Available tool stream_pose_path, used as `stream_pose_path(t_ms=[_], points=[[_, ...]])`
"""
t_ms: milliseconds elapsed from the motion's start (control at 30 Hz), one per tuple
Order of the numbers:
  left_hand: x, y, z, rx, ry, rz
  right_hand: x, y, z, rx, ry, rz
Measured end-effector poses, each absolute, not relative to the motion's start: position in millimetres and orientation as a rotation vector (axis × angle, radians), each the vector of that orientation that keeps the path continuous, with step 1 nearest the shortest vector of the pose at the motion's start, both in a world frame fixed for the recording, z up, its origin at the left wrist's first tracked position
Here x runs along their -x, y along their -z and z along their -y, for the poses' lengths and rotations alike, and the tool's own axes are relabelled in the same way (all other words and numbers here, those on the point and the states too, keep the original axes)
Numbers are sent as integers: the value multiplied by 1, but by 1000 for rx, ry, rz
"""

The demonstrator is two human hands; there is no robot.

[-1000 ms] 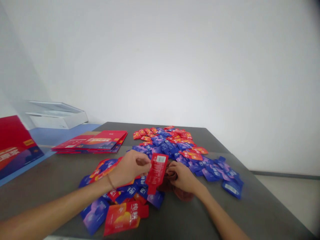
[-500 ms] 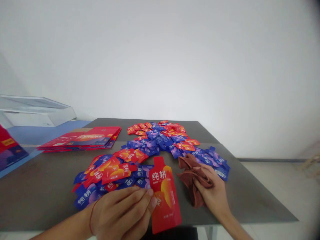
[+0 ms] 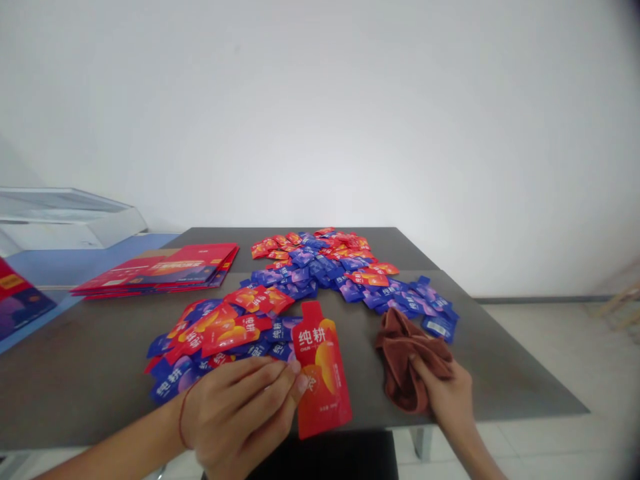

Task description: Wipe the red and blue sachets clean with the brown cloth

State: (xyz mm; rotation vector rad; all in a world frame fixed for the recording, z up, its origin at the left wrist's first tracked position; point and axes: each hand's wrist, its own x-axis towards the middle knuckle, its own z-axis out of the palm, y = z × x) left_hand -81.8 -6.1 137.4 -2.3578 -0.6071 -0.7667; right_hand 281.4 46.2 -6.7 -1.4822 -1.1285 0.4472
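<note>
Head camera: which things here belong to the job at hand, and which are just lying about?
In use: left hand, red sachet, right hand, brown cloth, loose red and blue sachets.
Lying about: stacked flat red cartons, white device.

Left hand: my left hand (image 3: 237,410), a bare, ungloved hand with long, slim fingers.
Left wrist: a thin dark-red cord bracelet (image 3: 182,419), a single plain loop with no visible charm or clasp.
Left forearm: my left forearm (image 3: 115,453), slim and bare to the frame edge.
Right hand: my right hand (image 3: 447,393), also bare, ungloved.
Right forearm: my right forearm (image 3: 477,453), bare, unmarked.
</note>
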Motion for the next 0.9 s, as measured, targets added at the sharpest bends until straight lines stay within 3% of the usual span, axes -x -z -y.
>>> stream_pose_path(t_ms=[300,900], points=[[77,-130,3,2369,890,605,-279,1,-44,1479,-468,1125],[80,-141,-7,2370,760,433,-278,2,-44,1481,-431,1136]])
